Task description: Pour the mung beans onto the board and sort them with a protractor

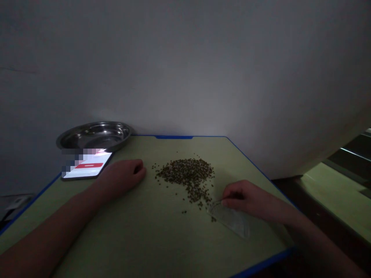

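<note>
My left hand (125, 175) rests on the table in a loose fist, left of a heap of small brown-green grains (188, 170). Its curled fingers show a gap by the thumb, with nothing visible inside. On the right, my right hand (239, 197) pinches the upper edge of a clear plastic piece (232, 222). Whether this is a lid, a shallow cup or a bag I cannot tell. It tilts over the tabletop beside the near end of the heap. A tail of scattered grains reaches its left edge.
The pale yellow-green table (139, 239) has a blue edge and stands against a grey wall (185, 69). A shiny metal basin (95, 135) sits at the back left. In front of it lies a phone or tablet (89, 166) with a lit screen.
</note>
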Available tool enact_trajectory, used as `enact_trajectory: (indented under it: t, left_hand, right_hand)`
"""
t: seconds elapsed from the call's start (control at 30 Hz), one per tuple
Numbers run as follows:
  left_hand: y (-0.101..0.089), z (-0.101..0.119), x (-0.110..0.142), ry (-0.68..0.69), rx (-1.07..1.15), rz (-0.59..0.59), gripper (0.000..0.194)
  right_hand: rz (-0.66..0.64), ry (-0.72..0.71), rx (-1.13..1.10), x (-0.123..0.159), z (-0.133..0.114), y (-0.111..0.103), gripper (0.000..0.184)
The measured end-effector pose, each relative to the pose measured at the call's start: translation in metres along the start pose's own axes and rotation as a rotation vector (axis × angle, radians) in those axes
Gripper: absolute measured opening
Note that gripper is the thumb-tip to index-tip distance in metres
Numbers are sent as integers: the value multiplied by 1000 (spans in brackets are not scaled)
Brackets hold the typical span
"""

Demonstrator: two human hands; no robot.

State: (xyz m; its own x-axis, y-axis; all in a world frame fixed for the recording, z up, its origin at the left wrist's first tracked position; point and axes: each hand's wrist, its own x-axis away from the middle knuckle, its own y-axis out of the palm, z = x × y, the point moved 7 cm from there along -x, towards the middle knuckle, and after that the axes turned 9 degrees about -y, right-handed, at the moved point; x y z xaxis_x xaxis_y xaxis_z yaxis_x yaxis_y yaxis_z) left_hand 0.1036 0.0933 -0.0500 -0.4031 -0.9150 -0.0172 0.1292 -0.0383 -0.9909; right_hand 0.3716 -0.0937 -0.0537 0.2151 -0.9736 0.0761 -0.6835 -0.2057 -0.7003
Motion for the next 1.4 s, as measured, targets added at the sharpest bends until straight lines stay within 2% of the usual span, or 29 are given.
enact_trajectory:
  t: [0.13,0.23,0.43,0.63,0.77,0.93,1.27,1.4]
  left_hand:
    - [1,-1,1,4,-5,15,33]
    - [0,0,3,3,-4,24,32]
    - [-3,1,4,5,7,44,32]
    - [-3,3,6,14,8,44,32]
    - [-3,4,6,20,-8,44,32]
    - [-3,4,5,28,-24,56,31]
    - [-1,4,6,24,-22,52,32]
    - [-2,5,6,28,-38,62,32]
  right_hand:
    - [22,-50,-8,-4,-12,0,23]
    - [58,-27,0,-2,-3,-1,23]
    - [39,-18,24,-7,11,4,23]
    - [51,-58,67,-23,-2,8,19]
    - [-1,-68,53,-23,-6,15,18]
    - [23,-48,78,-21,-5,13,18]
    - [15,-115,244,-42,-31,24,16]
    - [-1,-193,278,-46,-46,30,13]
